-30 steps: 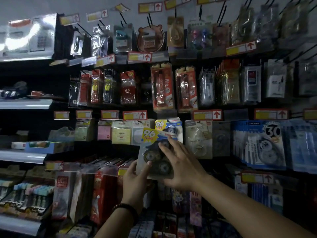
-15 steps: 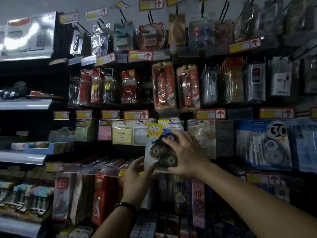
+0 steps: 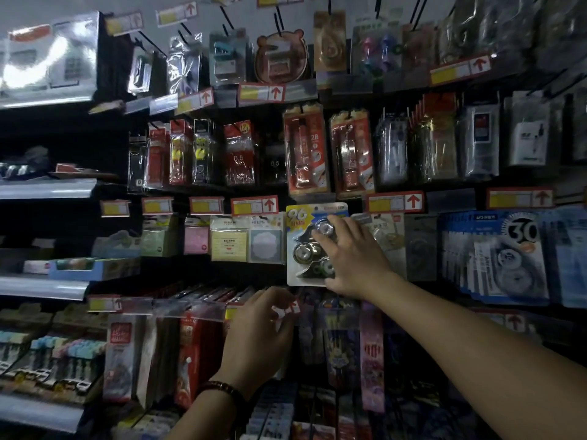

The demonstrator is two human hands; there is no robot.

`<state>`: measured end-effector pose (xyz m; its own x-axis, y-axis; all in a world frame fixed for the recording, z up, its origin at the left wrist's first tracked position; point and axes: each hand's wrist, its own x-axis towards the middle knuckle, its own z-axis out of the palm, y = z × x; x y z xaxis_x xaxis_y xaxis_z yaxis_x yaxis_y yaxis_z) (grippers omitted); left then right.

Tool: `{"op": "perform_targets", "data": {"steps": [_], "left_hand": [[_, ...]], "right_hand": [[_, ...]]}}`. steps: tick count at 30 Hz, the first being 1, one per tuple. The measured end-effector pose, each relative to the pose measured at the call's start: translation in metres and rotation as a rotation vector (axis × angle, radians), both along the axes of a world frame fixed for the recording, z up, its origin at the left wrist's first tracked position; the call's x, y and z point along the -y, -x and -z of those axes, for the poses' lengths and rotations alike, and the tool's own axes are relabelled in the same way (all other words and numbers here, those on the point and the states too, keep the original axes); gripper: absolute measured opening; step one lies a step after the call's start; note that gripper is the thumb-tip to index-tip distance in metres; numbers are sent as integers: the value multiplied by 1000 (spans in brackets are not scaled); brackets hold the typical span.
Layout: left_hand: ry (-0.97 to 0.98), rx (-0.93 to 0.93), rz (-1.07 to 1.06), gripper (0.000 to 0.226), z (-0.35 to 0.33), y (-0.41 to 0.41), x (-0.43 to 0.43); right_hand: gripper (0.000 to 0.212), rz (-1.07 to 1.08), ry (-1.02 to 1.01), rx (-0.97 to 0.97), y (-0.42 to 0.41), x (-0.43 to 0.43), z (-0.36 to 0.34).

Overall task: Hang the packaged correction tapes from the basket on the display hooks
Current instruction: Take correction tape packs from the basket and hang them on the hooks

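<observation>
Correction tape pack [image 3: 305,249] is being pressed, below-right of the red-arrow price tag [image 3: 254,205], by the right hand [image 3: 352,258], fingers spread; left hand [image 3: 257,331], lower, is loosely curled, empty. Probably light, stiff card, best pinched at edges.

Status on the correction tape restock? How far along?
Done: no finished packs can be told apart on the wall. In hand: one 96 correction tape pack sits at hook height beside the sticky notes, with the right hand flat on its face; the hook is hidden, so it is seated or nearly. The left hand is below it, holding nothing. Left: the basket is out of view, so the count is unknown.
</observation>
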<state>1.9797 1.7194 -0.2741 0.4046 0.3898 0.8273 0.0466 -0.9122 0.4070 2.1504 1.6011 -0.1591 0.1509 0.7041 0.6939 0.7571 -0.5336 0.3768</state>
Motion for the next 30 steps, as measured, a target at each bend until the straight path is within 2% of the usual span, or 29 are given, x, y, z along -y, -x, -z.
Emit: {"op": "perform_targets", "data": {"steps": [11,14,19,25,30], "left_hand": [[-158,-184,-90,17,-5,2,12],[-166,-227,-85,16,-2,3,15],[-147,-295,-93,15,9,15,29],[-28,-488,3,13,67,30,41],[53,-711,22,28,159,44,67]], "right_hand": [[107,44,81,-54,7,2,-13],[97,76,88,-83,9,-7,-7],[68,36,68,-196,15,1,12],[47,-184,25,-232,20,47,88],[37,-213,55,-505,30,93,201]]}}
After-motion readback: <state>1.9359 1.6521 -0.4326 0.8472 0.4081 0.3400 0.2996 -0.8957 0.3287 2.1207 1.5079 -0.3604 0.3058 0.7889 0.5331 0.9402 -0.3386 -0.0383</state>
